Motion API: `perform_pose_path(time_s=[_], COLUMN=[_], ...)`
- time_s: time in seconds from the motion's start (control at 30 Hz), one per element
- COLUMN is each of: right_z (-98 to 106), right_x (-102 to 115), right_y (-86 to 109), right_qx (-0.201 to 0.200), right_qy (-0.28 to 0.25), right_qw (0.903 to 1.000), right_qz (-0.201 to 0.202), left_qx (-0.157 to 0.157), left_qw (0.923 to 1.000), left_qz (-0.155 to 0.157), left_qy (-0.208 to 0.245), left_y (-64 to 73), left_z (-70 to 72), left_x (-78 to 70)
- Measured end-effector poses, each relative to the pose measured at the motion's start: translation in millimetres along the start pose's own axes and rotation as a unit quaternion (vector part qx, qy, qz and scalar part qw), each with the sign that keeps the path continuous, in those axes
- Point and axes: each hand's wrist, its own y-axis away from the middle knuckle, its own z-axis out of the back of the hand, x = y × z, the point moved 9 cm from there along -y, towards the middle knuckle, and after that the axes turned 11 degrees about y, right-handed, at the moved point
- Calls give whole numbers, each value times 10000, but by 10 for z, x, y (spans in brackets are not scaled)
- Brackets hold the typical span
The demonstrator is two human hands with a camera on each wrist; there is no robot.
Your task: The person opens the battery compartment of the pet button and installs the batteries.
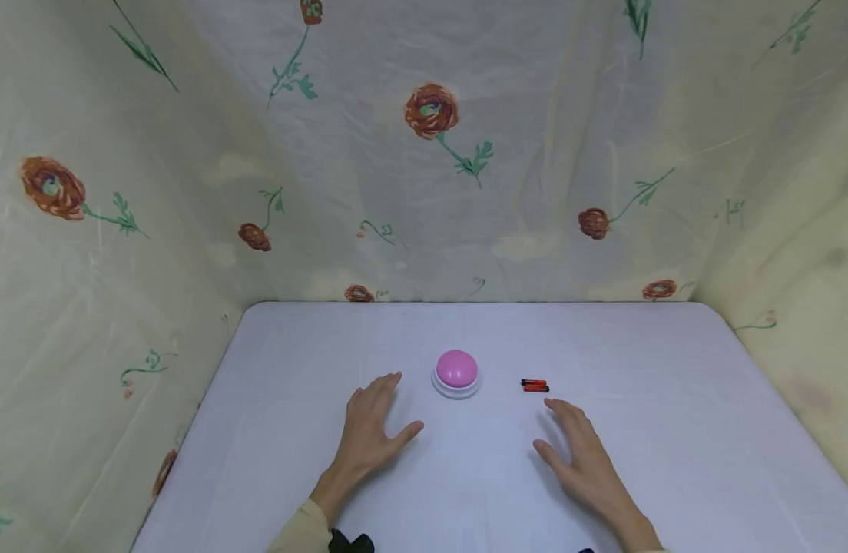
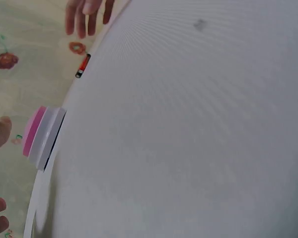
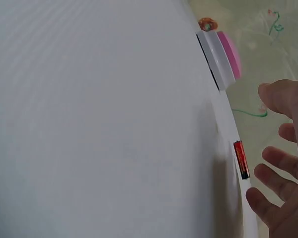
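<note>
A round push light with a pink dome and a white base sits on the white table. To its right lie two small red-and-black batteries, side by side. My left hand is held left of and nearer than the dome, fingers extended and thumb spread, holding nothing. My right hand hovers just in front of the batteries, fingers loosely bent, with nothing in it. The right wrist view shows a battery beside the right fingertips. In the left wrist view, the pink dome stands near the left thumb.
The white tabletop has rounded far corners. Pale curtains with printed flowers hang behind it and on both sides. A dark strap or device shows at the left wrist, by a light sleeve.
</note>
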Motion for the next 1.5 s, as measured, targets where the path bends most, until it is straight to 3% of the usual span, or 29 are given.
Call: perform_pose_path(time_s=[0.3, 0.5, 0.7, 0.93, 1.1, 1.3, 1.5], right_z=[-217, -388, -538, -665, -689, -781, -796], right_x=[250, 369, 488, 502, 533, 533, 549], right_y=[-193, -335, -484, -593, -620, -649, -680], right_qx=[174, 410, 366, 342, 362, 568, 527], right_qy=[-522, -927, -1332, -1298, -1409, -1271, -1071], right_qw=[9981, 9947, 9902, 9908, 9891, 9903, 9929], right_qz=[291, 158, 207, 154, 203, 15, 0], left_qx=[279, 398, 458, 437, 406, 304, 331], left_qw=[9979, 9964, 9951, 9955, 9951, 9955, 9960], left_qz=[66, 141, 345, 186, 277, 322, 333], left_qy=[585, 728, 811, 817, 854, 844, 766], left_y=[-96, -149, -199, -308, -335, -370, -416], left_z=[-275, -404, -502, -662, -744, -721, -723], left_x=[-20, 12, 93, -2, -30, -39, -59])
